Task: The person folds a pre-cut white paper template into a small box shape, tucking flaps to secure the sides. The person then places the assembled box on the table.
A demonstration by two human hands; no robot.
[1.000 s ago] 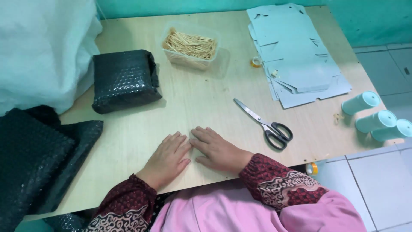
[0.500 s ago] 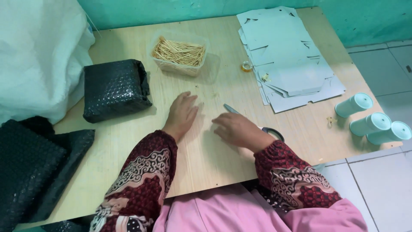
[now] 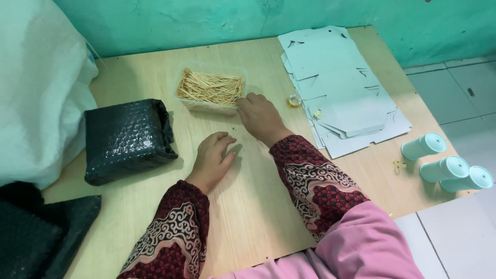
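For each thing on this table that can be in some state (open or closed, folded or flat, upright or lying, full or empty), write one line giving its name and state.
Clear tray: open, holding thin wooden sticks.
Black bubble-wrap parcel: wrapped shut.
Cardboard box blanks: unfolded, flat, stacked.
Teal tubes: three, lying on their sides, capped.
Tape roll: lying flat.
Left hand: flat on the table, empty.
Right hand: at the tray's edge, fingers curled.

A shallow clear plastic tray (image 3: 206, 105) is seen on the wooden tabletop, filled with a loose heap of pale thin sticks (image 3: 211, 87) lying mostly lengthwise. Its near right corner is touched by the fingertips (image 3: 244, 102) of the right hand (image 3: 261, 118). It is set beyond the left hand's (image 3: 214, 157) fingers, apart from them.
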